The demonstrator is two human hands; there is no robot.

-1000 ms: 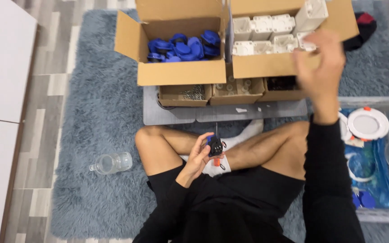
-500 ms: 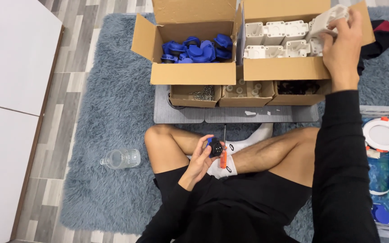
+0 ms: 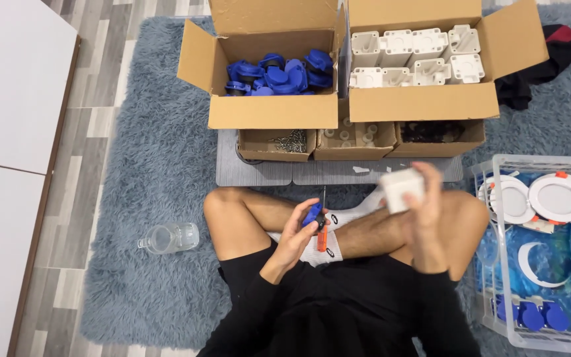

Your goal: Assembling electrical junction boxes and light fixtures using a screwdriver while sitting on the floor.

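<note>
One view only, from the head, looking down. Grey-blue rug (image 3: 147,172) lies on a wooden floor (image 3: 97,86); white panels (image 3: 8,99) are at the left edge. At the rug's far edge stand two open boxes: one with blue parts (image 3: 279,73), one with white parts (image 3: 418,56), and three small trays (image 3: 358,139) in front of them. A glass jar (image 3: 166,238) lies left of the knee. At the right edge a clear bin (image 3: 507,317) holds round white lamps (image 3: 560,197). Left hand (image 3: 295,235) grips a blue part (image 3: 312,215) and screwdriver (image 3: 323,225) above the lap. Right hand (image 3: 424,211) grasps a white block (image 3: 401,188), blurred, above the right knee.
</note>
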